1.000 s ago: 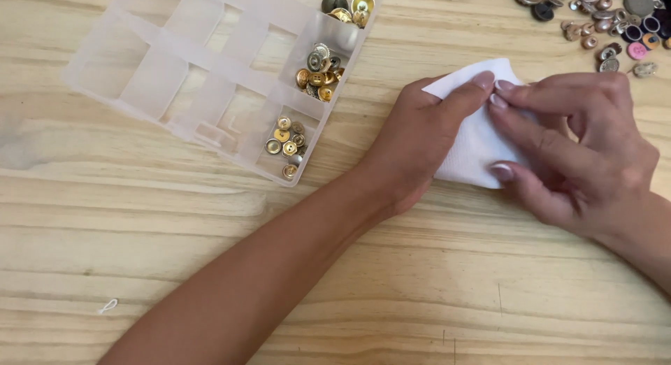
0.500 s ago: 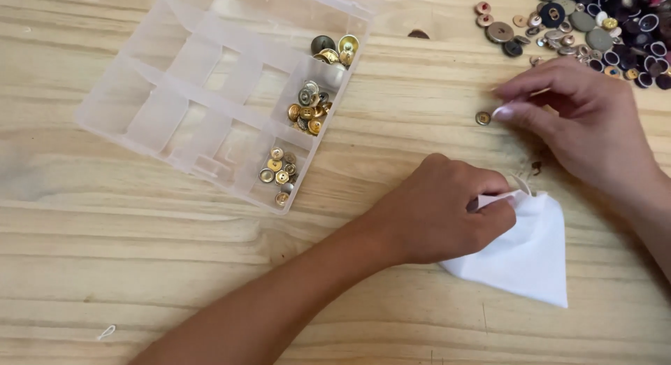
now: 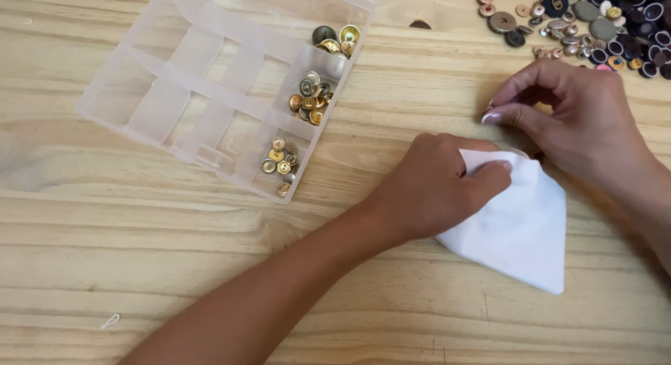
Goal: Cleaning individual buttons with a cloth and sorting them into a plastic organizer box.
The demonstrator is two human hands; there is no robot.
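A clear plastic compartment box (image 3: 210, 92) lies on the wooden table (image 3: 140, 267). Gold metal buttons (image 3: 311, 99) fill three compartments along its right edge. Well right of the box, a heap of mixed buttons (image 3: 594, 22), perhaps partly metal.

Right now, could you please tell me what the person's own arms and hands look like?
Both arms are bare: no sleeves, gloves, watch or rings show. The left hand has a long forearm in view. The right hand has longish nails, pale and glossy at the tips.

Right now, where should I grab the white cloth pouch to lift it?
Take the white pouch at its gathered top edge, where the left hand already pinches it, coming from above-left. The lower corner lies flat on the wooden table and offers little to pinch.
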